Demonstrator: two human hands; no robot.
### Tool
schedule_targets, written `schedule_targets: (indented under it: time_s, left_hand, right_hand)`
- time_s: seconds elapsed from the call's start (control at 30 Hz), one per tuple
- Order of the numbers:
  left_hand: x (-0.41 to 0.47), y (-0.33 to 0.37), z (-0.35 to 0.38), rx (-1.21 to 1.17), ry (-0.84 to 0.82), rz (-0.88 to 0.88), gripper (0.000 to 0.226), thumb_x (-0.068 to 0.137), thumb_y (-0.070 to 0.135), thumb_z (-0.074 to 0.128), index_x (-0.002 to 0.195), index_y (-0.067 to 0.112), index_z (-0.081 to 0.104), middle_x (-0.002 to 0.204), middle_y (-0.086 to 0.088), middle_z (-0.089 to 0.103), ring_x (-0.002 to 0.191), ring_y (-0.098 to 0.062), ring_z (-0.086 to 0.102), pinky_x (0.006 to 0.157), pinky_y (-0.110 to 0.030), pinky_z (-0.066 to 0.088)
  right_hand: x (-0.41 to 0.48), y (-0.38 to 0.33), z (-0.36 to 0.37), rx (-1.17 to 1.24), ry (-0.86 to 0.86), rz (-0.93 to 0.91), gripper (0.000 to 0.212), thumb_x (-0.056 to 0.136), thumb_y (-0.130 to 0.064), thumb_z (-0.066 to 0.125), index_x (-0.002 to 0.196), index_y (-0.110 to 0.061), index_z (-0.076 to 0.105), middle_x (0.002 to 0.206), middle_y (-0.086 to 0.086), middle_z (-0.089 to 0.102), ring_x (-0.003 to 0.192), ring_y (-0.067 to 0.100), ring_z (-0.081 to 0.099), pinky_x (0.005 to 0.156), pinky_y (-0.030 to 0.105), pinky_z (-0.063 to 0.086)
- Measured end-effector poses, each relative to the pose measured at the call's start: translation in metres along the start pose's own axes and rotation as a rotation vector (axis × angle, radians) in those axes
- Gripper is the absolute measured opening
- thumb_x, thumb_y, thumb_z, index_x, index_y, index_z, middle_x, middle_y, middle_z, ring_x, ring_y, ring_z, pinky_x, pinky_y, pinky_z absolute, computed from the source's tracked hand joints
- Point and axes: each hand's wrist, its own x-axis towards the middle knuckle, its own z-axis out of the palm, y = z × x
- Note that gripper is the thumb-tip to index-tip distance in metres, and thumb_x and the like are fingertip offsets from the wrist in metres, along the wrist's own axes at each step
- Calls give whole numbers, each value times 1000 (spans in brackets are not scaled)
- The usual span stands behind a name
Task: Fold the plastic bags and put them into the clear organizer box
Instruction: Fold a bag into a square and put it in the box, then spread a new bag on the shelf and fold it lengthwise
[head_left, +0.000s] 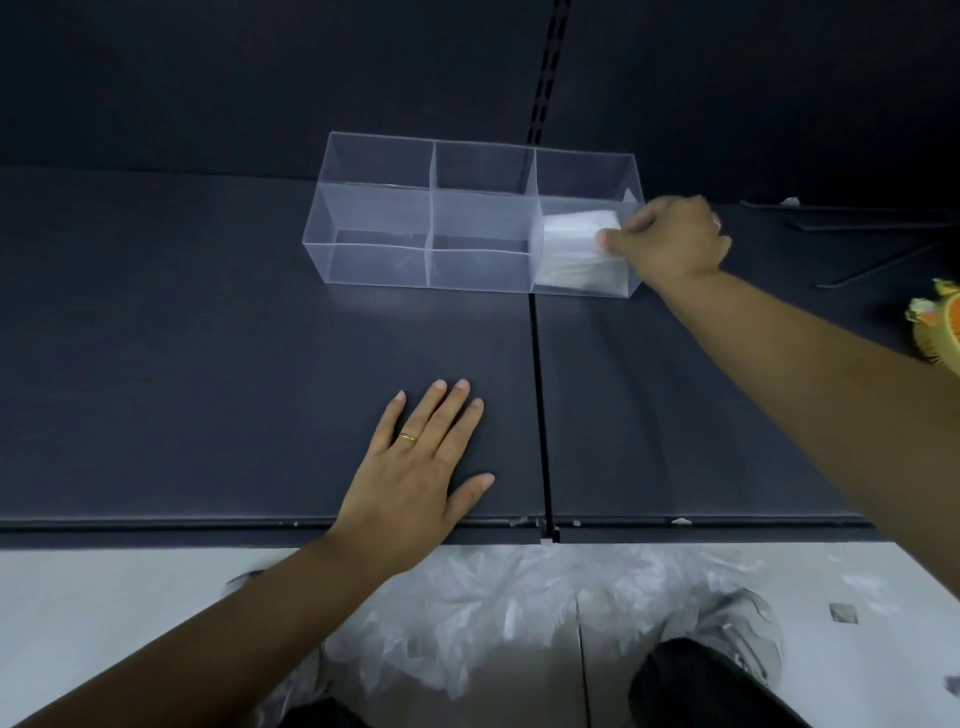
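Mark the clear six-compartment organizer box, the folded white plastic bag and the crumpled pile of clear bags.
clear six-compartment organizer box (376, 265): head view, front wall, left end
folded white plastic bag (571, 244): head view, flat face
crumpled pile of clear bags (467, 613): head view, heap's middle

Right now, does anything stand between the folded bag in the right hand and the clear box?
Nothing visible does. The right hand pinches the folded white plastic bag inside the near right compartment of the clear plastic organizer box; the left hand lies flat, well apart.
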Motion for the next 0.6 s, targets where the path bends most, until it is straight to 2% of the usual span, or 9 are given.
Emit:
schedule_targets:
  time_s: [0.1, 0.2, 0.23, 0.3, 0.37, 0.43, 0.5, 0.53, 0.6]
  left_hand:
    - [-5, -3, 2, 31, -18, -3, 72, 95, 61, 8, 152, 18, 17, 160, -3, 15, 148, -20, 11, 119, -50, 15]
    - [-11, -6, 3, 32, -12, 11, 73, 95, 62, 11, 153, 17, 18, 160, -3, 15, 148, -21, 11, 119, -50, 12]
    - [-12, -6, 3, 25, -9, 17, 73, 95, 62, 13, 153, 17, 19, 160, -4, 16, 148, -21, 11, 119, -50, 12]
    - [-13, -7, 3, 15, 6, 21, 73, 95, 61, 14, 152, 16, 20, 160, -4, 16, 148, -21, 11, 119, -50, 12]
    - [-13, -7, 3, 13, 16, 27, 73, 95, 62, 13, 153, 16, 18, 160, -4, 14, 148, -21, 10, 119, -49, 10]
    - [-13, -7, 3, 12, 24, 32, 73, 95, 62, 12, 153, 17, 18, 161, -4, 13, 148, -21, 8, 119, -49, 8]
    - [-13, -8, 4, 2, 37, 32, 74, 95, 62, 13, 152, 16, 19, 160, -4, 15, 148, -21, 10, 119, -49, 9]
    - [-13, -8, 4, -4, 44, 33, 73, 95, 61, 14, 152, 16, 20, 160, -4, 15, 148, -21, 10, 119, -49, 9]
    - [-13, -8, 4, -12, 51, 33, 73, 95, 61, 15, 152, 16, 21, 160, -4, 17, 148, -21, 12, 119, -49, 10]
  right_hand:
    - [-32, 13, -16, 177, 131, -99, 44, 81, -44, 69, 112, -15, 59, 120, 5, 46, 113, 21, 49, 101, 35, 37]
    - [-111, 29, -22, 379, 184, -488, 19, 90, -28, 60, 98, -11, 59, 100, 1, 47, 87, 13, 51, 79, 20, 44]
    - [-146, 37, -20, 389, 101, -620, 13, 92, -25, 57, 91, -13, 60, 93, 1, 50, 79, 11, 50, 72, 17, 41]
    - [-219, 57, -9, 317, -192, -820, 20, 94, -28, 53, 80, -17, 62, 80, -4, 55, 70, 5, 51, 64, 16, 40]
    - [-268, 86, 13, 137, -415, -909, 21, 89, -37, 59, 81, -20, 67, 81, -8, 63, 69, 5, 58, 62, 18, 46]
    - [-280, 110, 37, -79, -533, -804, 33, 81, -45, 70, 102, -20, 70, 106, -3, 67, 95, 14, 64, 84, 21, 45]
    - [-273, 131, 55, -321, -583, -559, 63, 78, -55, 68, 130, -21, 55, 130, 1, 54, 122, 22, 49, 107, 31, 27]
    - [-269, 139, 60, -411, -549, -497, 73, 73, -58, 70, 133, -20, 52, 130, 3, 53, 122, 26, 48, 108, 38, 26]
    - [-265, 158, 72, -487, -521, -447, 89, 59, -57, 80, 131, -11, 55, 123, 12, 59, 108, 35, 59, 96, 50, 42]
